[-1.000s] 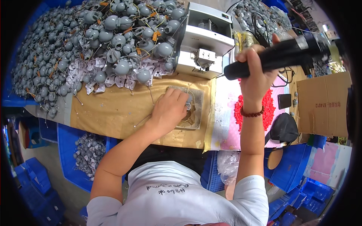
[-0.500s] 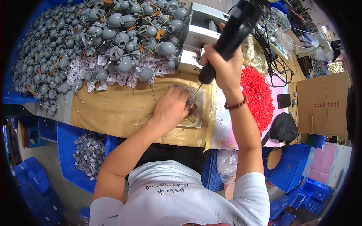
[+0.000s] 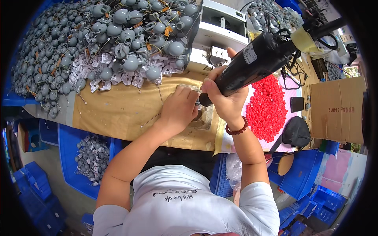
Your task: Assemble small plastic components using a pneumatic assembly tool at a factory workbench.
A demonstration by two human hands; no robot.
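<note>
My right hand (image 3: pixel 227 103) is wrapped round a black electric screwdriver (image 3: pixel 254 61), which leans down to the left. The tool's nose reaches my left fingertips, and its bit is hidden. My left hand (image 3: pixel 177 110) has its fingers curled down over a small flat work plate (image 3: pixel 204 122). A small greyish part shows in a sliver beside those fingertips, mostly covered, so its kind cannot be made out. A thin wire with a small end (image 3: pixel 147 122) lies beside my left wrist.
Grey round lamp-like housings (image 3: pixel 114 29) with wires heap up at the left, with white plates (image 3: pixel 104 84) along their edge. A pile of small red parts (image 3: pixel 267 108) lies right. Behind stands a white metal device (image 3: pixel 214 35). A cardboard box (image 3: pixel 336 110) and blue bins (image 3: pixel 75 173) flank the table.
My right hand has brought the screwdriver down and toward me, its nose now at my left fingertips instead of above them. My left hand has stayed nearly in place.
</note>
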